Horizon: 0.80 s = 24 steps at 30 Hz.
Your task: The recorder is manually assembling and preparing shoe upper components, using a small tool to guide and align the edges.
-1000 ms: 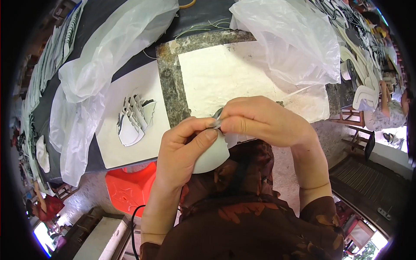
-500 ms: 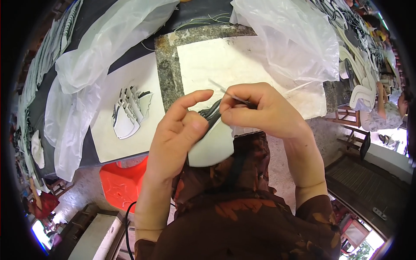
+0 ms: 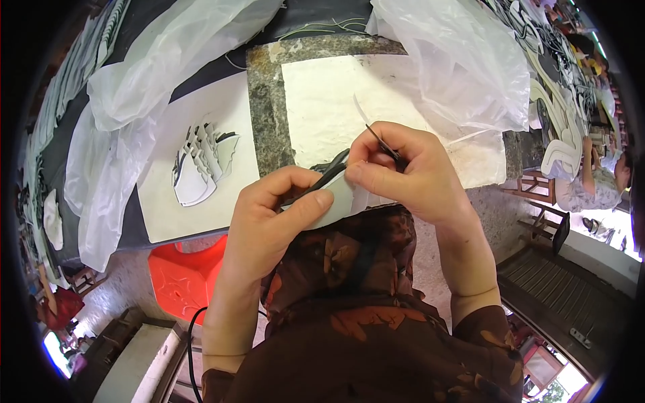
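In front of my lap, my left hand (image 3: 265, 215) pinches a pale grey-green, curved flat piece (image 3: 340, 204) between thumb and fingers. A dark, folded-looking edging (image 3: 330, 173) runs along its upper side. My right hand (image 3: 420, 171) is closed at the right end of that edge, thumb against fingers. Out of the same hand sticks a long thin item (image 3: 367, 119), dark near the fingers and pale at the tip; whether it is a tool or a strip I cannot make out. Several similar white pieces with black edges (image 3: 198, 171) stand stacked on the left sheet.
A pale sheet (image 3: 322, 101) lies over a stained slab (image 3: 269, 127) on the dark table. Crumpled clear plastic (image 3: 127, 94) covers the left, more plastic (image 3: 463, 67) the right. Below the table's edge is a red stool (image 3: 181, 282). A person (image 3: 591, 181) sits far right.
The piece has tilted, so its pale face shows less and its dark edge more. The thin item in my right hand now points more upward. My left hand's raised forefinger has come down onto the piece.
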Tool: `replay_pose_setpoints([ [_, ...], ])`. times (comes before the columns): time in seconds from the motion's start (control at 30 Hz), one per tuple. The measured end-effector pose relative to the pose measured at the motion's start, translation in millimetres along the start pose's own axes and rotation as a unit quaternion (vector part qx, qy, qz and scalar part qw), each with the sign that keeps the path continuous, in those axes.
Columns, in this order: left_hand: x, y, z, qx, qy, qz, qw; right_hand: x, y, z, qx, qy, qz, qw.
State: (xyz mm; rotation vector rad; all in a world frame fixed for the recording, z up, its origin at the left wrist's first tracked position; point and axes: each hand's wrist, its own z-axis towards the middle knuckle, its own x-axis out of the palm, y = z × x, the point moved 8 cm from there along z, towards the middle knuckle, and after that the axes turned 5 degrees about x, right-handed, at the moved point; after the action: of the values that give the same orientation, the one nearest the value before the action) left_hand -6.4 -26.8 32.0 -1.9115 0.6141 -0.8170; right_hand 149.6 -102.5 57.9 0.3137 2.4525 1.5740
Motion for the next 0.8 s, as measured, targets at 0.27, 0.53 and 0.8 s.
replay_pose_setpoints([
  [0.27, -0.6, -0.4, 5.3, 0.002, 0.010, 0.064, 0.998, 9.2, 2.5, 0.2, -0.056, 0.014, -0.065, 0.996],
  [0.53, -3.8, -6.7, 2.1, 0.019, 0.048, -0.078, 0.996, 0.3, -12.8, 1.9, 0.025, -0.009, 0.014, 1.000],
  [0.8, -14.2, 8.4, 6.2, 0.009, 0.006, 0.015, 1.000, 2.6, -13.2, 0.1, -0.005, -0.044, 0.003, 0.999],
])
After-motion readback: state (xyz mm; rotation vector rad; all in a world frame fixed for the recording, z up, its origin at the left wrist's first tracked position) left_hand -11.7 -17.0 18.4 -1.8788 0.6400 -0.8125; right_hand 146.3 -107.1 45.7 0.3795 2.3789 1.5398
